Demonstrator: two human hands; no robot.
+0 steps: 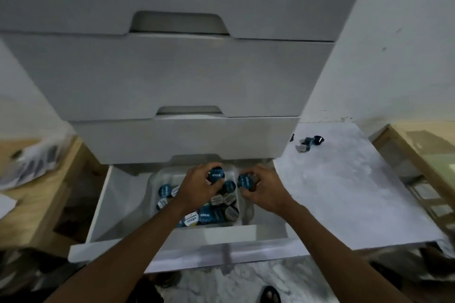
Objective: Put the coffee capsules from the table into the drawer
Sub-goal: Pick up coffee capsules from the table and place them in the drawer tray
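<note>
Both hands reach into the open bottom drawer (103, 206) of a white drawer unit (172, 76), each curled around one coffee capsule. The left hand (199, 186) has its fingers closed round a blue-lidded capsule (216, 174), lid facing the camera, held above a clear plastic tub (157, 177) that sits inside the drawer. The right hand (263, 188), just at three o'clock of the left, grips a second blue capsule (246, 181) in the same way, over the tub's right edge; whether it hangs inside or just outside that wall is hard to tell. Below the hands the tub holds a loose heap of capsules (209, 209), blue lids and darker ones mixed, some lying flat and some tipped on their sides. At two o'clock from the hands, on the white table (344, 192) that runs along the right of the unit, a few capsules (309, 142) lie near the wall, well apart from the drawer; the blur hides their exact number. The two drawers above the open one are shut or nearly so, each with a cut-out handle at its top edge. At nine o'clock a wooden surface (49, 187) carries some papers or packets (32, 162), too smeared to read. At the bottom of the view, at six o'clock, a sandalled foot (270, 295) stands on a marbled floor (234, 283).
</note>
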